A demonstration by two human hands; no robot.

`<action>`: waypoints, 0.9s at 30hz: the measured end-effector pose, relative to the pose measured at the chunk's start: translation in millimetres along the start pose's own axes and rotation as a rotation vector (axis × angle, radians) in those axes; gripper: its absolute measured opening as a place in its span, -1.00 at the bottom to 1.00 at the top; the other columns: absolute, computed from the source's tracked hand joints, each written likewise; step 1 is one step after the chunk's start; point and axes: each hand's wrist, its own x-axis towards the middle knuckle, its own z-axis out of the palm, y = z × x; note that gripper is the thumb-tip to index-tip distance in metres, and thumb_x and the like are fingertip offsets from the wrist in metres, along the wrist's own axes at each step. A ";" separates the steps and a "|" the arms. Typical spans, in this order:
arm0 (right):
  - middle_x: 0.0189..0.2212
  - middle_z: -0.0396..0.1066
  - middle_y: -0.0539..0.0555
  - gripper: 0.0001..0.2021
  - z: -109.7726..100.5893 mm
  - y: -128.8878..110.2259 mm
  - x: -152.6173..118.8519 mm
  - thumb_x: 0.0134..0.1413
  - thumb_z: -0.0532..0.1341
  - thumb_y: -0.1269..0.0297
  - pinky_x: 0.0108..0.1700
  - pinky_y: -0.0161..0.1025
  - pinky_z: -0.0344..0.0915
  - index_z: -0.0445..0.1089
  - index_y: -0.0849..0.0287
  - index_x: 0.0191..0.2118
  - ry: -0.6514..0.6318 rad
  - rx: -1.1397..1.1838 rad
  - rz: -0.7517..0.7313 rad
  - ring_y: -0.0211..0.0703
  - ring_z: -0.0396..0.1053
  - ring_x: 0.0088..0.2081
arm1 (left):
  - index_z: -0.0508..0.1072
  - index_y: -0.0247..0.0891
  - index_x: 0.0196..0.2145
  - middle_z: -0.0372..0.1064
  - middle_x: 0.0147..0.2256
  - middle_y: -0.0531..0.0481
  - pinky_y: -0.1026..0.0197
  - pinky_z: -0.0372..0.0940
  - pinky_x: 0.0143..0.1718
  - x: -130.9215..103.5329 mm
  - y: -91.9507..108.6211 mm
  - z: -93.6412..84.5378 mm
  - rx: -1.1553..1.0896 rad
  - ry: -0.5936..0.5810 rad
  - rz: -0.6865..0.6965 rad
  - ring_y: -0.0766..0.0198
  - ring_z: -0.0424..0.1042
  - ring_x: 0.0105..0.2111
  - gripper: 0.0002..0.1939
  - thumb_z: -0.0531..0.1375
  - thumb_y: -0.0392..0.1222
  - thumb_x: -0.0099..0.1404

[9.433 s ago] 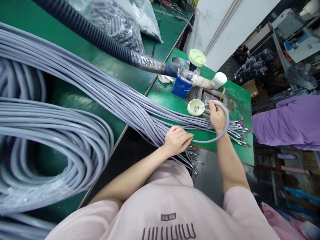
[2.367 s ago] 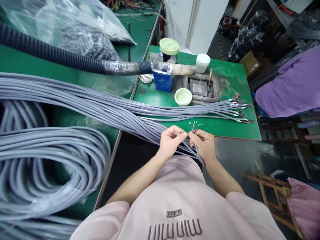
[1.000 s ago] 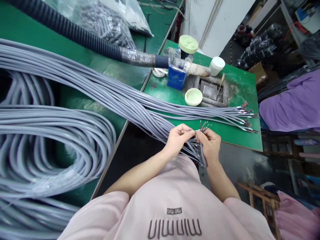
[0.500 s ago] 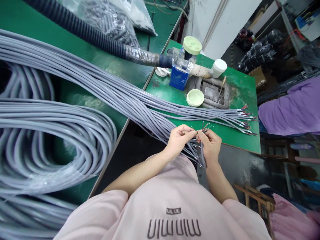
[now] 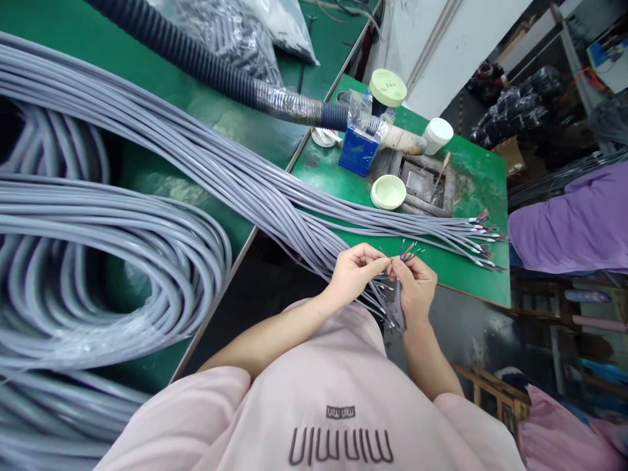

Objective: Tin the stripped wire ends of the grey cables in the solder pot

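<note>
My right hand [image 5: 417, 284] is closed around the end of a grey cable [image 5: 399, 297], whose thin coloured wires [image 5: 408, 250] fan out above the fingers. My left hand [image 5: 354, 271] pinches thin wires of that end between thumb and forefinger. Both hands' fingertips meet close together in front of my body. More loose grey cable ends [image 5: 377, 299] hang just below and between the hands. Behind them, a bundle of grey cables [image 5: 343, 212] runs across the green table [image 5: 454, 282], ending at the right in stripped coloured wires.
Large coils of grey cable [image 5: 191, 242] lie at the left. A ribbed hose [image 5: 210, 72] reaches a blue box [image 5: 359, 149]. Nearby are a pale green dish [image 5: 388, 191], a white tub [image 5: 437, 135] and a square metal pot [image 5: 420, 183]. A person's purple sleeve [image 5: 569, 219] shows at right.
The view has shifted slightly, so the table items appear a little further right. Both hands keep their hold, with only slight movement at the fingertips and wires.
</note>
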 end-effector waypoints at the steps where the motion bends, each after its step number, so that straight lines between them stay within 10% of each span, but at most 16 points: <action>1: -0.60 0.31 -0.07 -0.80 0.1 -0.2 -0.2 0.07 0.30 0.23 -0.41 -0.29 0.14 0.43 0.18 -0.51 -0.001 0.001 -0.002 -0.30 0.22 -0.52 | 0.45 -0.28 -0.50 0.36 -0.61 0.12 0.34 0.17 -0.56 0.6 -0.9 -0.2 -0.026 -0.012 -0.018 0.47 0.23 -0.64 -0.69 0.41 -0.02 0.02; 7: -0.62 0.31 -0.09 -0.79 0.0 0.9 0.4 0.06 0.31 0.24 -0.42 -0.31 0.15 0.42 0.19 -0.54 0.006 0.000 -0.028 -0.32 0.22 -0.53 | 0.44 -0.28 -0.49 0.31 -0.64 0.15 0.37 0.12 -0.59 1.7 -6.4 -1.9 -0.024 -0.028 0.006 0.50 0.17 -0.67 -0.72 0.39 -0.05 0.07; 16: -0.54 0.42 -0.05 -0.81 -0.9 3.3 10.5 0.03 0.30 0.25 -0.40 -0.32 0.21 0.41 0.17 -0.53 0.014 0.074 0.016 -0.30 0.32 -0.48 | 0.54 -0.27 -0.37 0.41 -0.57 0.06 0.32 0.20 -0.50 -4.5 -17.9 -4.8 0.599 -0.076 0.666 0.43 0.27 -0.59 -0.90 0.28 -0.19 0.24; 27: -0.74 0.22 -0.09 -0.70 -20.1 -39.4 146.2 -0.10 0.28 0.22 -0.47 -0.31 0.04 0.30 0.21 -0.70 -0.284 -0.544 -0.138 -0.35 0.13 -0.60 | 0.49 -0.25 -0.33 0.35 -0.58 0.08 0.24 0.18 -0.41 32.1 -8.5 -38.0 1.001 -0.039 0.890 0.37 0.28 -0.54 -0.89 0.19 -0.19 0.32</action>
